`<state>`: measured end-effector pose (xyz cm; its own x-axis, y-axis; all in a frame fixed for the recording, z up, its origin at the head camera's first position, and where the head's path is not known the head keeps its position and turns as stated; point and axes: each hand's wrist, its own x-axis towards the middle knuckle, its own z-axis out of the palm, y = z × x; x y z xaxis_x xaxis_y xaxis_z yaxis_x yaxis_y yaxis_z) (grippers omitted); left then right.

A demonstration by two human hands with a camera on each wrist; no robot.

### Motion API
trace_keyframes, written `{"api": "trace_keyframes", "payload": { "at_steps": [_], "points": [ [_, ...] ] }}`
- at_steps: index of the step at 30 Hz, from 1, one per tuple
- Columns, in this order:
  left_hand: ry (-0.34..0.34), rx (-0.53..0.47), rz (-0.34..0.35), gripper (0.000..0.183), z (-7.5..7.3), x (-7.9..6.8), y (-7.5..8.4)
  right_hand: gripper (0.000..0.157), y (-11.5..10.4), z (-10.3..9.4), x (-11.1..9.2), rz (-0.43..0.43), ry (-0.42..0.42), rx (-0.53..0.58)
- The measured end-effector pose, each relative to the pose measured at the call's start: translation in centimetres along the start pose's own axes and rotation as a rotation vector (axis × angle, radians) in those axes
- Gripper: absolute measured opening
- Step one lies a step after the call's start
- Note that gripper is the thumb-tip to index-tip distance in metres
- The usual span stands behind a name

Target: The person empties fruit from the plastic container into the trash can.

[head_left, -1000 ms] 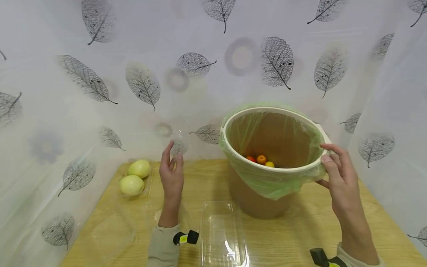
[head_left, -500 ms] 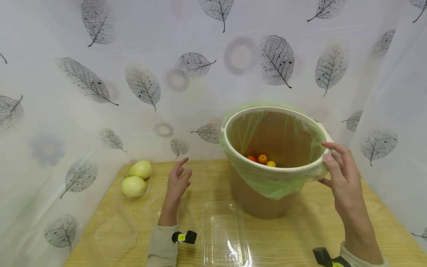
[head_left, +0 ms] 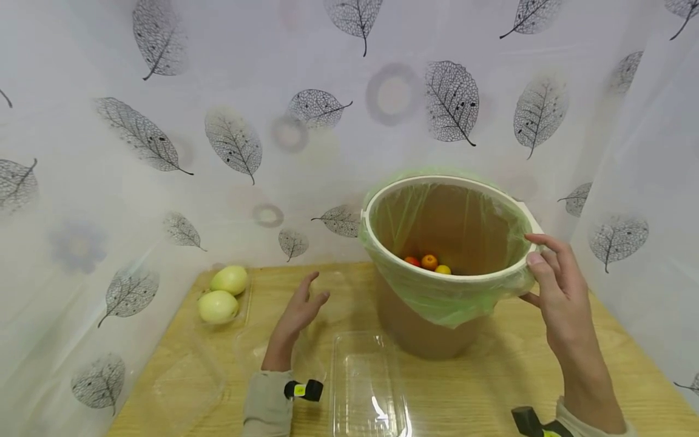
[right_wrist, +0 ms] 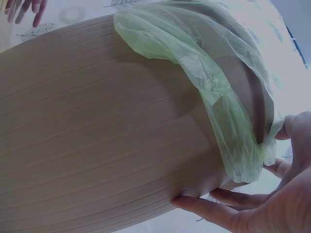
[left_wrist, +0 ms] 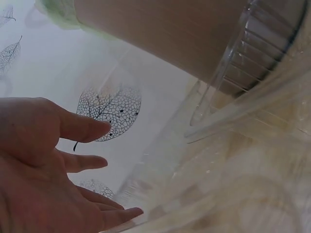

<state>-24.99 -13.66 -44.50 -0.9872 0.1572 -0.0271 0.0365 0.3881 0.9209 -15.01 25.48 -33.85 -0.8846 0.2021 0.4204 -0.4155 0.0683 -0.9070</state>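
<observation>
Above the table's middle, my left hand (head_left: pixel 299 309) is held with its fingers loosely extended and nothing gripped. In the left wrist view its thumb and fingers are spread apart, near clear plastic. A brown trash can (head_left: pixel 431 331) with a white rim ring and a green bag (head_left: pixel 453 306) folded over it stands to the right, tilted slightly. My right hand (head_left: pixel 565 291) pinches the rim at its right side, thumb and forefinger on the ring and other fingers below. Inside lie a red fruit (head_left: pixel 412 261), an orange one (head_left: pixel 429 262) and a yellow one (head_left: pixel 443 269).
A clear plastic tray (head_left: pixel 363 388) lies in front of the can. Another clear tray (head_left: pixel 188 379) is at the front left; faint clear plastic also lies under the left forearm. Two pale yellow oval fruits (head_left: pixel 218 306) sit at the back left. A leaf-printed sheet (head_left: pixel 382 139) encloses the table.
My left hand has come down from an upright pose and turned rightward, fingers spreading. A faint clear shape at its fingertips a second ago is gone from there. My right hand keeps its hold.
</observation>
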Motion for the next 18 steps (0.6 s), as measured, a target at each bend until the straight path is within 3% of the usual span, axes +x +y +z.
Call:
{"api": "trace_keyframes", "payload": {
  "at_steps": [6,12,15,18],
  "points": [
    [0.021,0.070,0.090,0.050,-0.5,-0.5,1.0,0.040,-0.1,-0.1,0.0,-0.003,-0.005,0.008],
    [0.046,0.068,0.173,0.043,-2.2,-1.5,2.9,0.040,-0.1,-0.2,0.0,-0.004,-0.006,-0.004],
    [0.116,0.065,0.209,0.039,-3.4,-2.4,4.1,0.040,0.0,-0.2,0.0,-0.003,-0.004,-0.002],
    [0.235,0.061,0.221,0.034,-4.9,-3.4,4.8,0.040,0.0,-0.1,0.0,0.004,0.000,0.005]
  ]
}}
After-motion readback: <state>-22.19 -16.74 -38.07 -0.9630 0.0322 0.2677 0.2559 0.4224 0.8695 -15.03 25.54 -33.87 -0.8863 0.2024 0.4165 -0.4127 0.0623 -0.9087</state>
